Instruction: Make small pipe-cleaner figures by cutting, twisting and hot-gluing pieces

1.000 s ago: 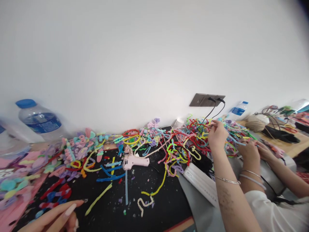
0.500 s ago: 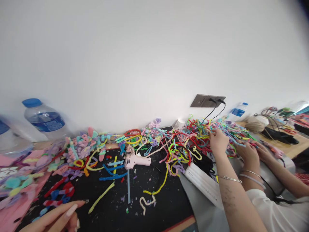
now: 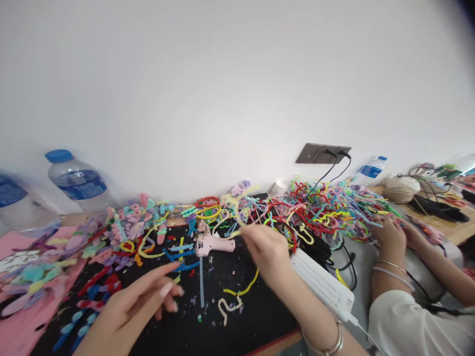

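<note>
Evidently, the right hand (image 3: 267,247) has its fingertips closed on a pale yellow fuzzy stem (image 3: 237,213), which is raised and blurred above the far side of the black mat (image 3: 185,333). The left hand (image 3: 143,301) is loosely spread over the near left of the mat; a yellow-green piece (image 3: 177,280) shows just beyond its fingers, contact undetermined.

Principal risk: the held stem stands close to the tangle of stems (image 3: 326,212) at the far right, so a free end could hook a loop and drag others along. Second, the pink glue gun (image 3: 218,244) lies just left of the right hand's fingers. Whether it is hot cannot be told; if so, a careless sweep could burn skin or singe fuzz. Third, the right forearm passes beside a white power strip (image 3: 324,284); an elbow could shift it or tug its cable (image 3: 367,336). Loose scraps on the mat could also cling to the fuzz.
</note>
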`<state>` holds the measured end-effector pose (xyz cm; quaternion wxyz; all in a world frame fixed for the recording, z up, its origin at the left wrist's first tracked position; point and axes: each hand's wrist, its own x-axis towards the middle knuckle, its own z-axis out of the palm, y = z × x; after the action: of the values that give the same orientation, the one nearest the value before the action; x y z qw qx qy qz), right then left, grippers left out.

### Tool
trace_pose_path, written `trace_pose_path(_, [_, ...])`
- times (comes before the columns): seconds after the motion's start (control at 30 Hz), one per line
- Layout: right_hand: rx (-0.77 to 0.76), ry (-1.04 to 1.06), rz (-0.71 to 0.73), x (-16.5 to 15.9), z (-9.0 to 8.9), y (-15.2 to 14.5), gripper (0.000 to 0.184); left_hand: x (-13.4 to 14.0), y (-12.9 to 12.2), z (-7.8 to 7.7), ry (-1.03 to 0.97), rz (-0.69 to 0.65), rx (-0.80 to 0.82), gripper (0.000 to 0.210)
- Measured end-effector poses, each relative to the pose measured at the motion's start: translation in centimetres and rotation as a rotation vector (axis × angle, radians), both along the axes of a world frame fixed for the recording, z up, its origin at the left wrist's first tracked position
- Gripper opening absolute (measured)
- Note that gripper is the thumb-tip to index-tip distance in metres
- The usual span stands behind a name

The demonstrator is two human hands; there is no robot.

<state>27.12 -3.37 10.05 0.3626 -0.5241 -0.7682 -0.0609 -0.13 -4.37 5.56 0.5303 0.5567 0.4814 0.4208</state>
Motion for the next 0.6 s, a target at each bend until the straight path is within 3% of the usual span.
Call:
trace_pose_path(0.07, [-0.076,0.056,0.250,-2.8,-0.2,-1.4,0.020,1.3,0.5,0.5,-0.029,-0.108,-0.008,0.052])
trace_pose_path(0.13, [-0.130,0.144,0.452,-4.5,-0.3,-2.5,0.020,2.2,1.0,0.7,-0.055,-0.115,0.020,0.061])
trace_pose_path(0.27, [-0.273,0.229,0.666,-5.6,-0.4,-3.4,0.016,2.7,1.7,1.3,-0.261,-0.102,-0.025,0.055])
trace_pose_path(0.4, [-0.424,0.250,0.713,-5.8,-1.0,-3.7,0.016,2.2,2.1,1.6,-0.545,0.014,-0.161,0.043])
trace_pose_path(0.5, [-0.494,0.371,0.661,-5.8,-1.9,-4.1,0.015,1.8,2.5,1.2,-0.553,0.162,-0.158,0.036])
trace_pose_path(0.6, [-0.563,0.563,0.590,-5.7,-2.7,-4.6,0.014,1.7,2.6,0.6,-0.547,0.244,-0.115,0.041])
